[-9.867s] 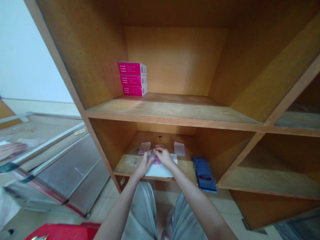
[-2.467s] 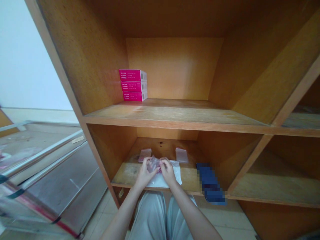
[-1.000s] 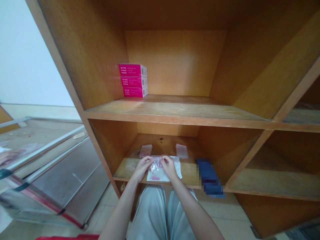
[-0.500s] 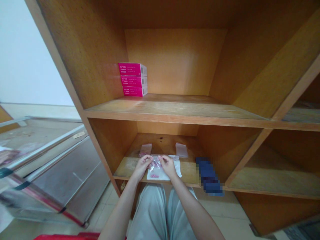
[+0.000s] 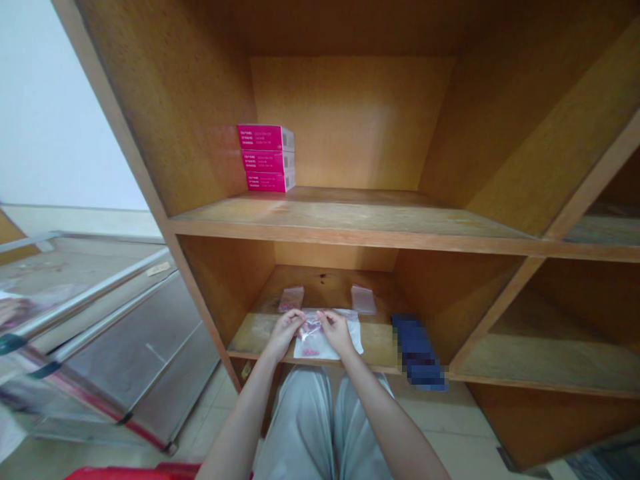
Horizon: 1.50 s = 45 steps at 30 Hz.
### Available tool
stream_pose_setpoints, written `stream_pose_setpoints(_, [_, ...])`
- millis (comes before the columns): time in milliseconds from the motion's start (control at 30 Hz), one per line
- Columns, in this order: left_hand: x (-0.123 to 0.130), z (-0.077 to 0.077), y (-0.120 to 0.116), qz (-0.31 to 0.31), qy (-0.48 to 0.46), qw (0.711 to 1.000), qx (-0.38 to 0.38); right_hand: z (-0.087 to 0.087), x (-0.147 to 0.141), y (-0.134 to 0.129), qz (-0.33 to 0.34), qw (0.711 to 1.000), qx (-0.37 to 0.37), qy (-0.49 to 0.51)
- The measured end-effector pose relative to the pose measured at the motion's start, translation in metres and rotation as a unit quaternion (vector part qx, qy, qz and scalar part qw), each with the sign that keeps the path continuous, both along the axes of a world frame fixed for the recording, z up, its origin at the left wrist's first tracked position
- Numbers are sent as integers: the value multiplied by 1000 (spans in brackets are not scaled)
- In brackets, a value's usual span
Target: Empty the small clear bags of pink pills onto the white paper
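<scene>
Between my hands is a small clear plastic bag (image 5: pixel 312 329), its top edge pinched from both sides. My left hand (image 5: pixel 287 331) is closed on its left corner, and my right hand (image 5: pixel 335 330) is closed on its right corner. Beneath the bag a white sheet (image 5: pixel 354 335) lies on the lower shelf, with small pink pieces (image 5: pixel 310 353) showing near its front edge; whether they are inside the bag I cannot tell. Behind my left hand lies a clear bag with pink contents (image 5: pixel 291 299). Farther right is another clear bag (image 5: pixel 363 300), pale, contents unclear.
Three pink boxes (image 5: pixel 266 159) are stacked on the upper shelf at left. A dark blue blurred-out object (image 5: pixel 417 353) overhangs the lower shelf's front edge at right. Wooden partitions (image 5: pixel 500 313) flank the compartment. A metal-framed cart (image 5: pixel 115 347) stands to the left.
</scene>
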State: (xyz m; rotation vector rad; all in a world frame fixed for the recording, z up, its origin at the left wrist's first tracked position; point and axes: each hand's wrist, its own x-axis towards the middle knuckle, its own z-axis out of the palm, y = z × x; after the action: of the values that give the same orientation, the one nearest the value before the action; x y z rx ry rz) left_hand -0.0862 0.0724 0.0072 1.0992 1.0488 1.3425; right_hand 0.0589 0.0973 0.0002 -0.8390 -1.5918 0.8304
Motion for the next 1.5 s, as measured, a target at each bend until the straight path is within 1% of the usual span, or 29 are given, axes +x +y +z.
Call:
stream_pose_setpoints(133, [1, 2, -1, -12, -5, 1000, -12, -1, 0, 0, 1, 1000, 4, 2])
stream_pose_setpoints(267, [1, 2, -2, -26, 35, 999, -2, 0, 0, 0, 10, 1000, 15, 5])
stream_pose_setpoints(367, [1, 1, -2, -24, 54, 998, 9, 1, 0, -2, 15, 1000, 18, 7])
stream_pose_setpoints(567, [-1, -2, 0, -12, 58, 998, 13, -1, -1, -2, 19, 999, 36, 3])
stream_pose_setpoints(767, [0, 1, -1, -5, 66, 998, 13, -4, -1, -1, 22, 999, 43, -15])
stream_pose_setpoints(1100, [2, 4, -3, -9, 72, 997, 23, -5, -1, 0, 27, 999, 43, -14])
stream_pose_setpoints(1333, [2, 1, -2, -36, 64, 997, 16, -2, -2, -2, 27, 999, 39, -26])
stream_pose_setpoints(1500, [2, 2, -2, -37, 64, 997, 13, 1, -2, -4, 32, 998, 44, -28])
